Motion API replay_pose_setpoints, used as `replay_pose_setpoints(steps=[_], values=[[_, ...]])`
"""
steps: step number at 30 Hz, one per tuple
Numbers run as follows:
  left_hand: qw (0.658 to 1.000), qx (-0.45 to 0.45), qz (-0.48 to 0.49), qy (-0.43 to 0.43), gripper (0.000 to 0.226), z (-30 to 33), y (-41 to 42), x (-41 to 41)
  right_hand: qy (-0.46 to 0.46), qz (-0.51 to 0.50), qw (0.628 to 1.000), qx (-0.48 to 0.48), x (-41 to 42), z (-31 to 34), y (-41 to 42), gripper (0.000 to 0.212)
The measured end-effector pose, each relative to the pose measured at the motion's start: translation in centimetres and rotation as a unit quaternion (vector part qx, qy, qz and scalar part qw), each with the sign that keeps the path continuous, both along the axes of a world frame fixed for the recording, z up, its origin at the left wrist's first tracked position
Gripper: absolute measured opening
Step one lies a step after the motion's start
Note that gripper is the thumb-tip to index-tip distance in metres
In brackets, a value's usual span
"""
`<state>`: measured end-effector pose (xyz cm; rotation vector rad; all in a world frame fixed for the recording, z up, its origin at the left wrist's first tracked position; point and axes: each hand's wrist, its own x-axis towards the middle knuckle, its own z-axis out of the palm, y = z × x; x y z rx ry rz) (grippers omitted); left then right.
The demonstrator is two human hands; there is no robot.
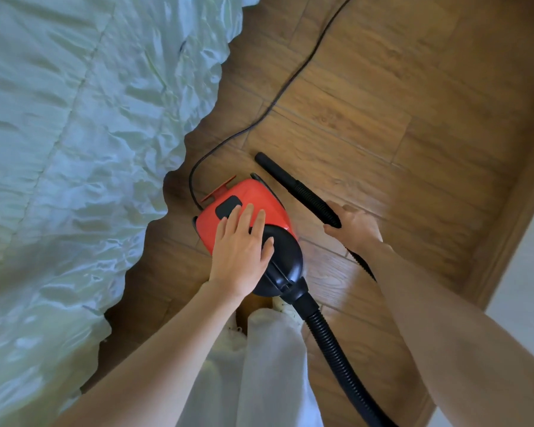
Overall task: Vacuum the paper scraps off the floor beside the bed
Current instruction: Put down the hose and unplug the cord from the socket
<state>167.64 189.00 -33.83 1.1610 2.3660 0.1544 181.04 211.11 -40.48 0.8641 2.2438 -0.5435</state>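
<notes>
I see the red and black vacuum cleaner (253,232) sitting on the wooden floor (398,103) just beside the edge of the bed (74,134), whose pale, crumpled cover hangs down along the left of the view. My left hand (242,249) lies flat on top of the vacuum body with the fingers straight and spread, pressing on the red shell next to its dark button; it grips nothing. My right hand (353,228) is down at the black nozzle tube (293,186), fingers curled round the ribbed section of it, while the smooth far end of the tube lies on the floor pointing away from me. The black corrugated hose (333,352) runs from the front of the vacuum back toward the lower right of the view. A thin black power cord (293,75) trails from the rear of the vacuum across the boards toward the top of the view. I cannot make out any paper scraps on the floor from here; the picture is somewhat blurred.
</notes>
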Motion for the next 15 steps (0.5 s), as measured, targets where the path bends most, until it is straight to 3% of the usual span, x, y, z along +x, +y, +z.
replay_pose_setpoints(steps=[3, 7, 15], values=[[1.0, -0.004, -0.005, 0.006, 0.051, -1.5, 0.2, -0.3, -0.045, 0.061, 0.997, 0.001, -0.3, -2.5, 0.2, 0.056], [1.0, -0.028, -0.004, 0.008, 0.051, -2.2, 0.0, -0.6, -0.068, 0.052, 0.996, 0.04, -1.3, -3.1, 1.1, 0.05], [0.999, -0.033, 0.021, -0.008, 0.051, 3.7, 1.7, -1.6, -0.028, 0.114, 0.984, 0.132, -4.4, 5.2, 3.2, 0.053]])
